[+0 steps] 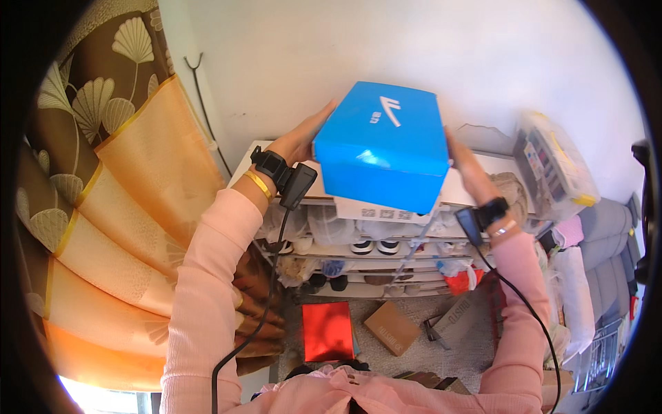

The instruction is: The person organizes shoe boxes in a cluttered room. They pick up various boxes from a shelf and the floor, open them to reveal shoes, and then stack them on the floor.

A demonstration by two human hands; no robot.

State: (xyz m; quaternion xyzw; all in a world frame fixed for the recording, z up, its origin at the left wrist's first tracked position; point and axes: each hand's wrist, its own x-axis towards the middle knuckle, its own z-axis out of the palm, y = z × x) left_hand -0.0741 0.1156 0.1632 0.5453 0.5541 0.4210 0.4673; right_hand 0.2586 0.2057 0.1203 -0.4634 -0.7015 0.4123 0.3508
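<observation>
Between my two hands is a blue cardboard shoebox point(385, 139) with a white logo on its lid. My left hand point(305, 135) presses against its left side, fingers partly hidden behind the box. On the opposite side, my right hand point(463, 158) lies along the box wall and looks slightly blurred. Beneath the box, a white printed panel or box point(380, 211) bearing square codes shows partly. Both stand over the white top of a shoe rack point(489, 164) against the wall; whether the blue box rests on anything is hidden.
Shoes point(375, 247) and plastic bags fill the rack's shelves. A clear storage box point(556, 168) stands at the top's right end. On the floor lie a red box point(327, 331) and a brown shoebox point(393, 328). Orange curtains point(139, 248) hang at left; a grey sofa point(607, 253) is at right.
</observation>
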